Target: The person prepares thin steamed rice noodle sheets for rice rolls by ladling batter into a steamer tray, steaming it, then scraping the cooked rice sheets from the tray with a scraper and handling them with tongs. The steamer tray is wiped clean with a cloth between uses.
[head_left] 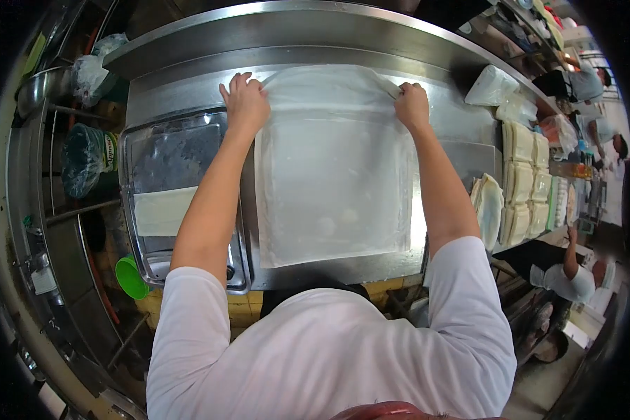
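Note:
A translucent plastic sheet lies over the steel counter in front of me, reaching from near the back ledge to the front edge. At its far left corner my left hand pinches the sheet, with some fingers raised. My right hand has its fingers closed on the far right corner, where the film is gathered into a fold. Between the two hands the far strip of the sheet looks loose and creased. A paler rectangular layer shows beneath or within the nearer part.
On the left stands a metal tray with a pale flat sheet in it. Folded pale sheets lie at right, beside stacked packs. Plastic bags sit at back right. A green bucket is below left. People work far right.

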Tool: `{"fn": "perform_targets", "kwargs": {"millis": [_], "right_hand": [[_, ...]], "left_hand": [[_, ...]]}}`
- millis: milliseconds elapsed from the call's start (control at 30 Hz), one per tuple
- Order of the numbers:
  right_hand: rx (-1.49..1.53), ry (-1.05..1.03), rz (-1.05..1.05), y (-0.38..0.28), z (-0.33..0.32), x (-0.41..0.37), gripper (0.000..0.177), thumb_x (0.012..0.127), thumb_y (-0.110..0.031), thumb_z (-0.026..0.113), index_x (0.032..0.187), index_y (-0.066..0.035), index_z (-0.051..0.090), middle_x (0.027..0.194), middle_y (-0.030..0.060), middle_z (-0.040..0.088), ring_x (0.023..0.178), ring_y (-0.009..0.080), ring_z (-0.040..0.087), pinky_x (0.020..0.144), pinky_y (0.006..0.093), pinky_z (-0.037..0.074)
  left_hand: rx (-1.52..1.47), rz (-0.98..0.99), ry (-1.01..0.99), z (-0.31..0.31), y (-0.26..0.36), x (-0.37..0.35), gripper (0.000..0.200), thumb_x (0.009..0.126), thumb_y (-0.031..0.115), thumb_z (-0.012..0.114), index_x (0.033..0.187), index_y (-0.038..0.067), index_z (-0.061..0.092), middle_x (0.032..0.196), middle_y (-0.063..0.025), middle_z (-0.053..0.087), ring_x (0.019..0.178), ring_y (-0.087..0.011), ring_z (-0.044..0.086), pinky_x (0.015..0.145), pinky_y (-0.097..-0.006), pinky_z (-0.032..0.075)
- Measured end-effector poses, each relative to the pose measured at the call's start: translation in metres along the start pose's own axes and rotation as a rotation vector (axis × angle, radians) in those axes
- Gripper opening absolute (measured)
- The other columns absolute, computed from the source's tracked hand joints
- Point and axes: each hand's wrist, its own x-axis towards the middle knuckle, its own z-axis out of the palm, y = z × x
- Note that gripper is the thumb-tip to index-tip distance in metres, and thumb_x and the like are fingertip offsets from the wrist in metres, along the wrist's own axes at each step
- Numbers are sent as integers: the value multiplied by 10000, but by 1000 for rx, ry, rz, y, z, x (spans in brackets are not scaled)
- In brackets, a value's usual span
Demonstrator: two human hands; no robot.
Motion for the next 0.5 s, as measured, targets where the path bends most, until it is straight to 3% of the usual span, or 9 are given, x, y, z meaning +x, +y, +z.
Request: {"fn": "perform_targets", "kwargs": {"millis": [33,100,167,233,333,433,500], "right_hand": [[-3,1,0,0,-9,-7,273,835,-70,588,1070,4,706,1002,229,669,978,407,626,894,455,515],[191,158,13,0,-31,-23,146,818,-75,596,861,-10,719,919,213,657,913,391,619,827,458,508],[188,159,12,5,-59,-50,124,813,-80,603,827,-2,698,892,206,644,884,389,612,801,462,499],[172,128,32,12,-81,-84,98,800,-77,615,775,5,663,849,190,623,842,386,599,764,465,485],[180,49,81,24,-93,-141,71,772,-56,638,725,-5,628,824,173,607,846,376,595,755,467,476],[166,-25,10,33,-83,-187,28,756,-51,654,749,-27,666,836,155,625,864,362,602,772,458,483],[117,-60,-11,32,-78,-205,48,756,-46,648,781,-33,687,861,150,635,875,357,606,786,454,488]], "left_hand": [[-109,1,77,-9,0,-6,184,895,179,662,1011,40,695,1373,-165,531,1384,-378,379,1135,-627,235],[-221,0,166,-28,2,-21,136,886,157,675,970,52,695,1344,-149,547,1365,-375,396,1123,-592,271],[-428,81,298,-45,4,-48,84,851,123,712,907,71,676,1281,-128,566,1317,-378,434,1086,-531,328],[-438,129,297,-64,4,-83,85,820,98,732,873,78,669,1273,-125,566,1302,-382,451,1088,-500,342],[-381,199,293,-75,7,-138,86,802,94,740,854,79,673,1279,-129,566,1293,-393,463,1098,-521,332],[-335,216,153,-67,6,-177,81,792,81,748,841,81,684,1333,-137,543,1351,-394,413,1128,-549,294],[-193,130,-5,-64,9,-188,178,774,82,761,938,107,696,1409,-149,498,1407,-397,354,1165,-558,244]]}}
